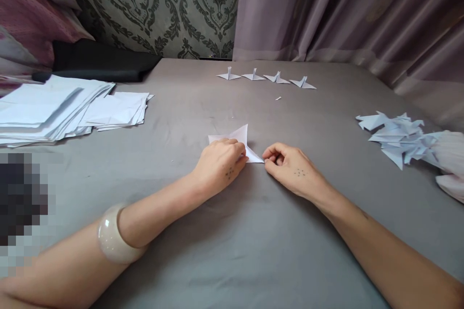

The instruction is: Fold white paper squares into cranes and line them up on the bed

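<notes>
A partly folded sheet of white paper [239,134] lies at the middle of the cloth-covered surface, with one flap standing up. My left hand [222,160] is closed over its near left part, fingers curled on it and hiding much of the folds. At the sheet's right-hand tip, my right hand [286,166] pinches the pointed corner between thumb and forefinger. A wide pale bangle [115,235] sits on my left forearm.
Several folded paper cranes [279,78] stand in a row at the back, near a small paper scrap [278,98]. Stacked white paper [47,106] lies at left by a black cloth [105,60]. A heap of folded paper cranes [398,137] is at right.
</notes>
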{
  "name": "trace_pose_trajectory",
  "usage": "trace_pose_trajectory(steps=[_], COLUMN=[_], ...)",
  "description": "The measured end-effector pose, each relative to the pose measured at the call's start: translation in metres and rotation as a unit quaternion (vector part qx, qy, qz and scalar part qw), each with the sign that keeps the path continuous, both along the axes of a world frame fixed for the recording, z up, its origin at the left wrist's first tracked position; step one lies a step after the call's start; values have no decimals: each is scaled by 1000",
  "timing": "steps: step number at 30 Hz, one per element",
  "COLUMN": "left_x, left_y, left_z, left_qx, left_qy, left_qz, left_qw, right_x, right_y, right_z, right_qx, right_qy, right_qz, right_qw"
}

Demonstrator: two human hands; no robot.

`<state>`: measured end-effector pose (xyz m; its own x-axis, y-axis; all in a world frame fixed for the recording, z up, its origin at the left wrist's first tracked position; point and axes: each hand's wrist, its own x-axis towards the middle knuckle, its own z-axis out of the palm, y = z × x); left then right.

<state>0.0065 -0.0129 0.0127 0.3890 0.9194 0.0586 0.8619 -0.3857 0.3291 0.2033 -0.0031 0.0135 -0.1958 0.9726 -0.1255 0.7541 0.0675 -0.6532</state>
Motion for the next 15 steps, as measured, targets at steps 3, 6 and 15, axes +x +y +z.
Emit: trace_pose_trajectory(steps=[3,6,15], left_x=[0,0,1], left_y=[-1,-1,-1], left_z=[0,0,-2], left_qx=[7,1,8], left_qy=[0,2,-20], left_qz=[-6,-1,26], left_qw=[1000,1000,999], right_x=[3,-2,-20], right_y=[0,-8,-40], right_z=[3,4,-8], right_qx=[-8,90,248], right_qy=[14,38,-102], right_qz=[0,-2,169], right_qw=[1000,995,948])
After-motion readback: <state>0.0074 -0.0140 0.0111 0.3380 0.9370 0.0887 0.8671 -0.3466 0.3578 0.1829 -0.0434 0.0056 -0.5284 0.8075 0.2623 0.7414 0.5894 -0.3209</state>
